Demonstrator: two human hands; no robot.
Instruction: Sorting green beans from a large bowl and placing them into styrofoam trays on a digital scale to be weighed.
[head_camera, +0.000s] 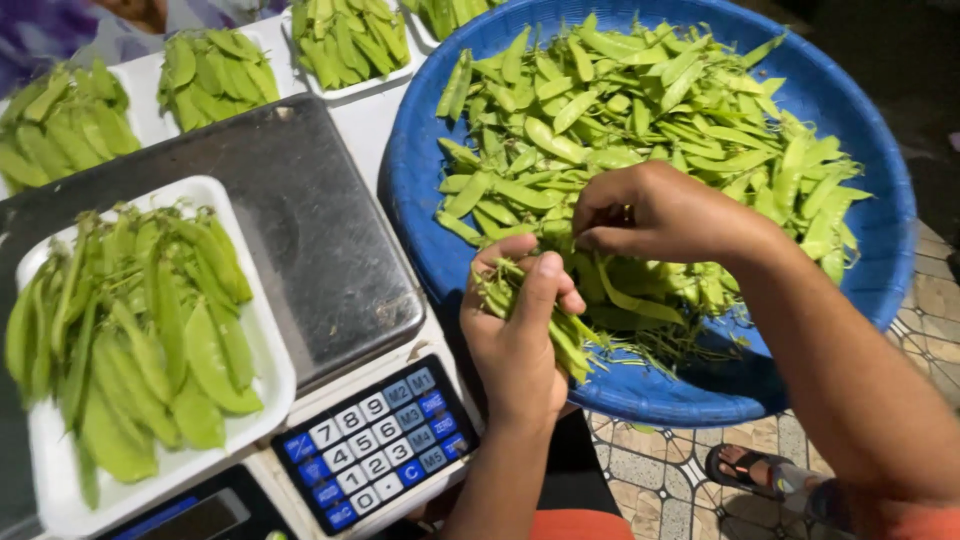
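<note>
Left hand (520, 335) clamped around a bunch of snow peas (545, 320) at the blue basin's (860, 110) rim. Right hand (655, 212), fingers pinched together, picks among the heaped pods; a filled white tray (262, 335) rests on the scale (310, 230).

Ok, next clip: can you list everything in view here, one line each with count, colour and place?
Round blue plastic basin: one, blue, right of the scale, over the tiled floor.
Loose flat pea pods: a heap, too many to count, green, in the basin.
Steel-topped weighing scale: one, grey platform with blue and white keypad, centre left.
White foam tray on the scale: one, white, filled with green pods.
Other white trays of pods: at least three, along the top edge, one more cut off.
Sandalled foot: one, on the patterned floor tiles, bottom right.
Left hand: holds a bunch of pods at the basin's near rim.
Right hand: picks in the heap.
</note>
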